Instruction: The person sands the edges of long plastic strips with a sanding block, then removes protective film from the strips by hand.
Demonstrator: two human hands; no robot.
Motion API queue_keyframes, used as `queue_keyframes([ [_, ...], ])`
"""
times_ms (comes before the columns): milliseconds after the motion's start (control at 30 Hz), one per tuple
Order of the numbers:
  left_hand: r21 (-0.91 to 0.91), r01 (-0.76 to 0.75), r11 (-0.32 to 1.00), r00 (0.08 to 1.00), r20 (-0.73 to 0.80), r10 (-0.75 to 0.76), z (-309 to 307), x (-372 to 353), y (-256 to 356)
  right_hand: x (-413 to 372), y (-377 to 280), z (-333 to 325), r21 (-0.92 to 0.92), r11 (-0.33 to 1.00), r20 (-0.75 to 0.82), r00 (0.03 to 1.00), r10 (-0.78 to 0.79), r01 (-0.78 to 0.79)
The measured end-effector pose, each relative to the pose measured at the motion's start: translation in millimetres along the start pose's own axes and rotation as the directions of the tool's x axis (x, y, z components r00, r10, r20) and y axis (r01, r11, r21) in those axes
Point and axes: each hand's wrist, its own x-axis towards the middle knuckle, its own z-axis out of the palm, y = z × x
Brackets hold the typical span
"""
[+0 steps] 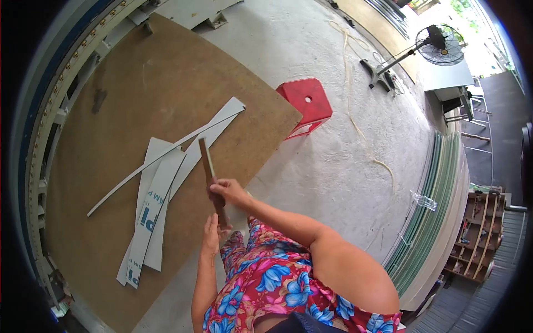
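Observation:
My right hand is closed around the middle of a narrow brown strip with a pale edge. The strip stands out over the near side of the brown board-topped table. At its lower end is my left hand, fingers stretched out and lying against the strip rather than wrapped round it. Left of the hands, several white cut panel pieces with blue-green print lie crossed over one another on the table. A thin curved white strip lies across them.
A red plastic stool stands by the table's right corner. A machine frame runs along the left edge. Green-edged sheets lean at the right, near a wooden shelf rack. A pedestal fan and a pale cord are on the floor.

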Motion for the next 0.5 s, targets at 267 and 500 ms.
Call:
queue_keyframes([
  [267,0.161,-0.245,0.956,0.930,-0.238,0.278,8,21,77,-23,-37,13,-0.526,0.842,0.236,0.972,0.008,0.120],
  [500,-0.079,-0.268,0.960,0.886,-0.412,0.214,7,38,93,-51,-25,27,-0.662,0.726,0.201,0.977,-0.067,0.185],
])
